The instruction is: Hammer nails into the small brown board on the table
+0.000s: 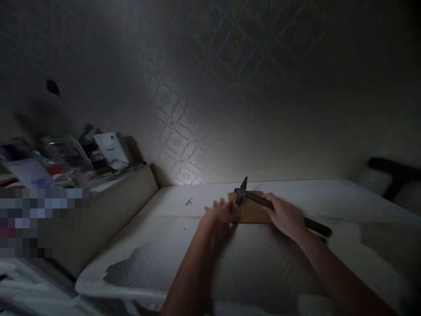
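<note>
Embossed wallpaper (184, 145) fills my head view, its floral lattice catching a patch of light above a white worktop (158, 226) worn to ragged grey in places. On it, in front of me, is a flat brown board (255, 214), with the hammer (241, 193) above its left part; I can't tell whether the metal meets the board.

I have the fingers of my right hand (289, 215) wrapped round the middle of the handle, its dark butt jutting out behind. My left hand (219, 213) is at the board's left edge; whether its fingers pinch anything small, I can't tell.

I'd expect the hammer to be stiff and head-heavy, tipping forward; a hold farther back should give more swing, one nearer the head more control. The board looks light and rigid, best steadied by its edges.

The head is dull and dark, one end tapering to a wedge; the board is straight-sided and matt. Small dark metal pieces (188, 202) lie beyond my left fingers.
</note>
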Available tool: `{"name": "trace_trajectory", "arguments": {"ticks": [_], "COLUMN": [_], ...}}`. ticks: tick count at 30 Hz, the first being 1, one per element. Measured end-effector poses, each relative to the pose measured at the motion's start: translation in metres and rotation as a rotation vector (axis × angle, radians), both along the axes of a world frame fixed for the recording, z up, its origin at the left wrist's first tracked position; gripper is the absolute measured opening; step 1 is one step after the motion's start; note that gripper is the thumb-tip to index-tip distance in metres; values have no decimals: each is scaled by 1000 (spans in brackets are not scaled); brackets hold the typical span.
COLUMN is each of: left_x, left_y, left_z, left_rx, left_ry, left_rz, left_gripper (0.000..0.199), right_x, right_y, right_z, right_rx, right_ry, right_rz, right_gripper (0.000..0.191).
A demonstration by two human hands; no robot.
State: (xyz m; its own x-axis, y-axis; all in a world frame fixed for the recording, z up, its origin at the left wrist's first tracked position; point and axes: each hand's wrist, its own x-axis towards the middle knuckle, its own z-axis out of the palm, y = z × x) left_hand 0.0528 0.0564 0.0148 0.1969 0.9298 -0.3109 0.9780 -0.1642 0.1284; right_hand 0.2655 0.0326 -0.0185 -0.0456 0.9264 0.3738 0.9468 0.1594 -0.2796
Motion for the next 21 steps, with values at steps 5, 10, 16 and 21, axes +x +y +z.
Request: {"name": "trace_trajectory", "arguments": {"ticks": [5,10,16,21], "left_x": [0,0,-2,-2], "left_y": [1,1,4,5], "left_z": [0,0,-4,-5], "left_rx": [-10,-38,-32,-34], "left_ry": [-18,-30,-23,-29], "left_rz": [-4,19,10,-2], "left_gripper": [78,79,80,82], "right_x": [0,1,1,1], "right_y": [0,0,0,1], "right_z": [0,-1,-1,-1], "right_rx": [14,21,19,24], "right_ry": [-11,-11,-9,-12], "right_rz": [-22,0,9,-14], "right_gripper": [30,30,30,30]}}
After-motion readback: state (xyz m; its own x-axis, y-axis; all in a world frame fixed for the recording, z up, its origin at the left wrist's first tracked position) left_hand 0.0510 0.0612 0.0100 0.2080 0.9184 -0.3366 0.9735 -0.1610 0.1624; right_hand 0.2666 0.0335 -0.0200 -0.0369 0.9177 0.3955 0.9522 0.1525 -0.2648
